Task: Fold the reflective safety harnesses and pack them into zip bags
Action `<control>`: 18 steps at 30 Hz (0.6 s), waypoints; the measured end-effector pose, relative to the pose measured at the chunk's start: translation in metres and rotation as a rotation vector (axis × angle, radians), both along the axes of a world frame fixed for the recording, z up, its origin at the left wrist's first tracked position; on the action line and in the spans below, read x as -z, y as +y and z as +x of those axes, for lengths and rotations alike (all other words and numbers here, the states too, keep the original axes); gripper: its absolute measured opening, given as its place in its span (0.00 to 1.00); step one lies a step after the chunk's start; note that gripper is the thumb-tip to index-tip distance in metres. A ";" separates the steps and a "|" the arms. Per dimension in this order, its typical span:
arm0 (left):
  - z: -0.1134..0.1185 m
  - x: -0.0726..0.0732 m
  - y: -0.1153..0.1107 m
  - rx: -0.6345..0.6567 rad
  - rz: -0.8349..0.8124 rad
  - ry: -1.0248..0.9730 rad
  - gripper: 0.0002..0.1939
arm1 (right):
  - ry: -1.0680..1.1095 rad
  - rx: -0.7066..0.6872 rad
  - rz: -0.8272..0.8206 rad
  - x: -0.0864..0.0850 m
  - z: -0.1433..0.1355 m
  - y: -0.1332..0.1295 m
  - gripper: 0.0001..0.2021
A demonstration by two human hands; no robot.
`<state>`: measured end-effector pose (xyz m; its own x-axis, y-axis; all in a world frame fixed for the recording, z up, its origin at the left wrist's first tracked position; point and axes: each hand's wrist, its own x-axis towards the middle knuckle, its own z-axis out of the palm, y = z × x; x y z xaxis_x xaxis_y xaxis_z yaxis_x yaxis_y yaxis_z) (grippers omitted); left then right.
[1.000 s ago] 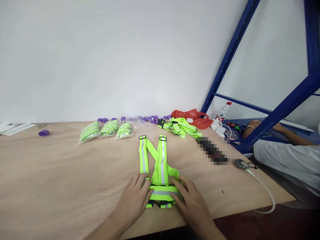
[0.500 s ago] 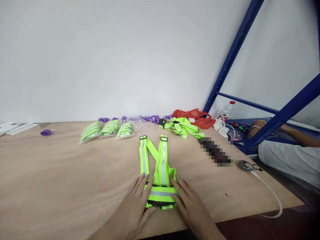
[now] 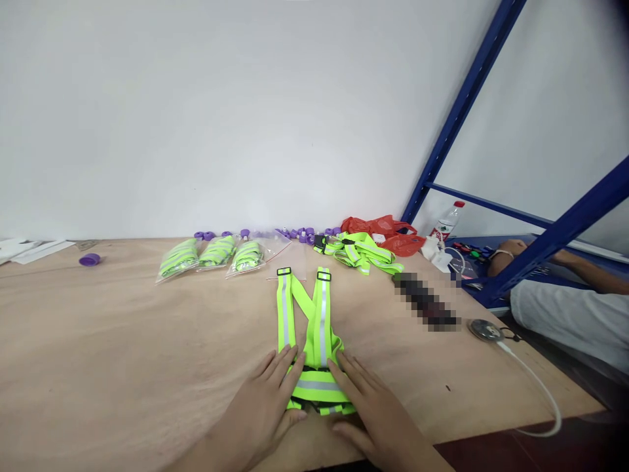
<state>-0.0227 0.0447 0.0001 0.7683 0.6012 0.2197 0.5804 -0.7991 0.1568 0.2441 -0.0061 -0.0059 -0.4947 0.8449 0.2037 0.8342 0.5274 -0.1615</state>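
A yellow-green strap harness with silver stripes lies on the wooden table, its two upright straps ending in black buckles and a folded band across its lower part. My left hand lies flat on the left end of that band, fingers stretched out. On the band's right end rests my right hand, fingers extended and thumb apart. Neither hand is closed round the harness.
Bagged harnesses, purple caps, a loose harness and a red bag line the back. A cabled round device lies right. Behind the blue frame is a person's arm.
My right hand has shifted slightly inward over the band, with its thumb now spread away from the fingers. My left hand stays flat on the harness. The view has shifted slightly.
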 end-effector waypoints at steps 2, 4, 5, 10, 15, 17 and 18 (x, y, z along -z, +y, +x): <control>0.000 0.001 0.003 0.017 0.018 0.015 0.36 | -0.007 0.005 0.009 0.001 -0.002 0.004 0.37; 0.000 0.000 0.006 0.032 0.021 0.005 0.34 | -0.009 0.016 0.010 0.002 -0.003 0.006 0.33; 0.000 -0.001 0.006 0.033 0.015 -0.011 0.32 | -0.005 0.024 0.003 0.001 -0.003 0.007 0.31; 0.003 -0.009 0.006 0.004 -0.071 -0.097 0.19 | 0.096 -0.010 -0.074 -0.015 0.004 0.000 0.29; 0.005 -0.013 0.010 -0.015 -0.178 -0.094 0.14 | 0.169 -0.027 -0.235 -0.022 0.013 0.002 0.25; 0.005 -0.015 0.013 -0.020 -0.206 -0.089 0.15 | 0.173 -0.027 -0.269 -0.017 0.016 0.008 0.24; 0.005 -0.017 0.014 -0.022 -0.216 -0.085 0.16 | 0.173 -0.026 -0.274 -0.014 0.016 0.011 0.25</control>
<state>-0.0176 0.0587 0.0169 0.7389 0.6574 0.1479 0.5745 -0.7293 0.3716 0.2605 0.0048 0.0083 -0.4946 0.8675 0.0536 0.7689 0.4654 -0.4384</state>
